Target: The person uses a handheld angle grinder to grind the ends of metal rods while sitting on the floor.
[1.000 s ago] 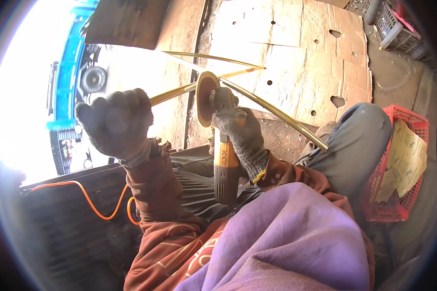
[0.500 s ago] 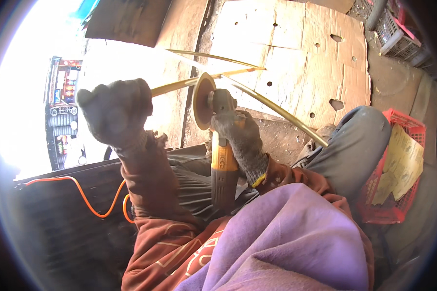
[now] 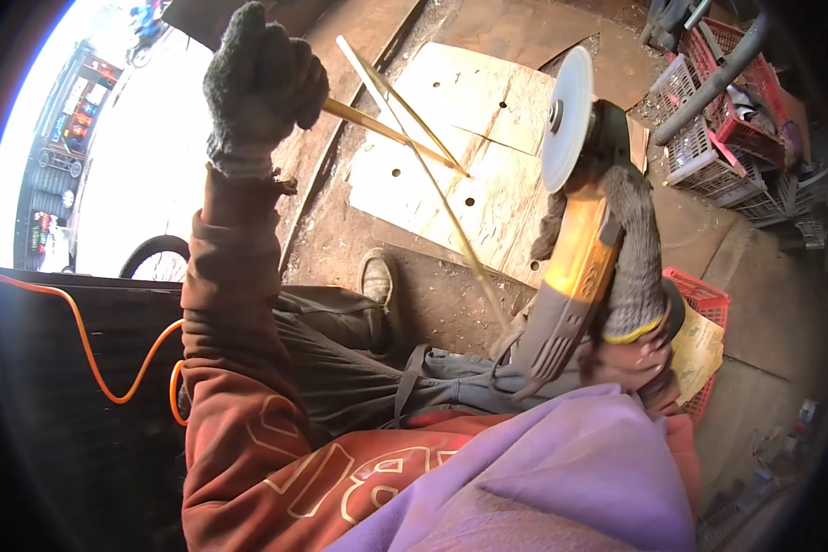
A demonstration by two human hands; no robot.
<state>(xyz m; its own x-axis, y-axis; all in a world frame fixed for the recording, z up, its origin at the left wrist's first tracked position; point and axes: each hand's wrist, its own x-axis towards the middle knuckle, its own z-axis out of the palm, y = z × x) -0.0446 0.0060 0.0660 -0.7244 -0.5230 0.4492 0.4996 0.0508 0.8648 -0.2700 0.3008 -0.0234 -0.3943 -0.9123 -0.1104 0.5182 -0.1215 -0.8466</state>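
Note:
My left hand [image 3: 262,92], in a grey knit glove, is raised at the upper left and closed around one end of a thin gold-coloured metal frame [image 3: 373,123]. The frame's narrow bars cross one another in front of me, and one slants down toward my knee. On the right, my gloved right hand [image 3: 637,244] grips a yellow and grey angle grinder [image 3: 575,253]. Its round disc [image 3: 572,120] points up and away, apart from the frame. From this view I cannot tell whether the disc spins.
A flattened cardboard sheet [image 3: 432,83] with holes lies on the floor ahead. Crates [image 3: 708,175] stand at the far right, with a red crate [image 3: 708,299] holding cardboard nearer me. An orange cable [image 3: 87,345] runs over a dark surface at left. A wheel [image 3: 156,259] shows beyond.
The grinder has swung right and up, away from the frame, its disc now apart from the bars. My left hand has risen with the frame. The view has also shifted.

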